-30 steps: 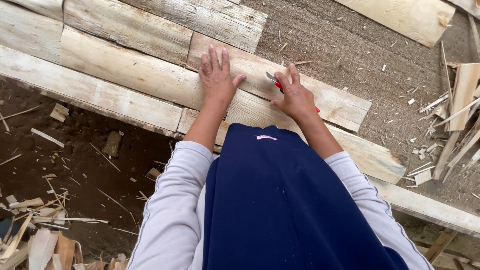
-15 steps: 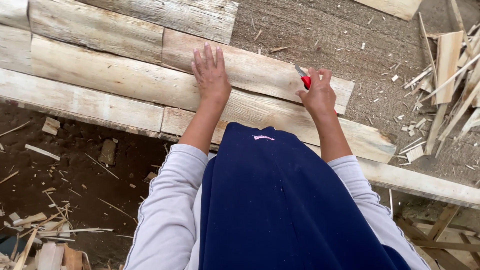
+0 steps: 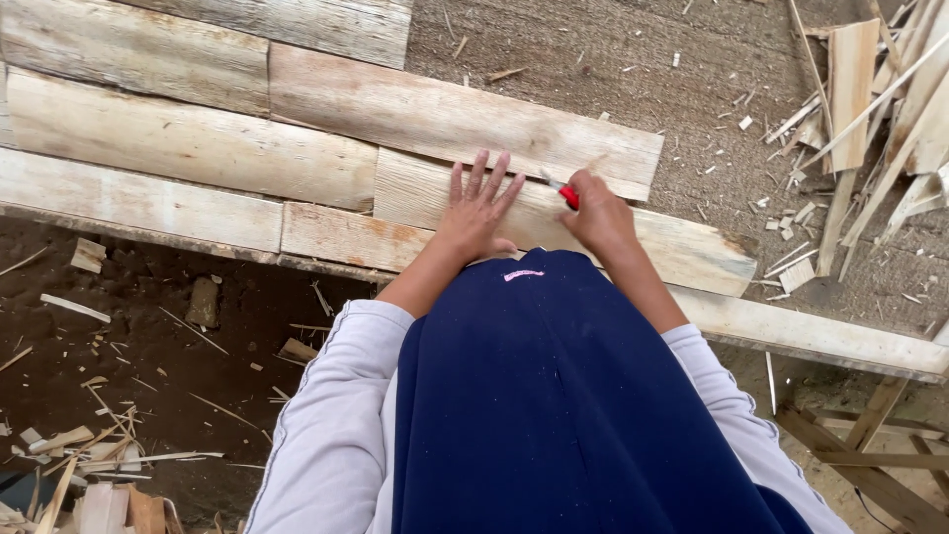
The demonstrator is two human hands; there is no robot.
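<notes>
1. The left hand (image 3: pixel 477 213) lies flat, fingers spread apart, pressing down on the near pale plank (image 3: pixel 633 237); it grips nothing
2. 1 second ago this hand lay on the plank behind; it has since drawn back toward the body onto the nearer board
3. The right hand (image 3: pixel 596 213) is closed around a red-handled cutter (image 3: pixel 561 188), whose blade tip points away to the upper left and sits at the seam where the near plank meets the far plank (image 3: pixel 465 114)
4. Half a second ago the cutter was held up and off to the right over the far plank; now it is low, and the 2 hands lie close together with only a narrow strip of wood between them
5. Judged from that shift, the work looks to have moved onto the near plank, with the flat hand steadying the board beside the blade
6. Whether the blade actually touches the wood cannot be told from this view
7. Beyond the planks lies a sawdust-covered surface (image 3: pixel 593 59), with loose slats and offcuts (image 3: pixel 870 109) piled at the right and dark soil (image 3: pixel 148 336) strewn with splinters at the left
</notes>
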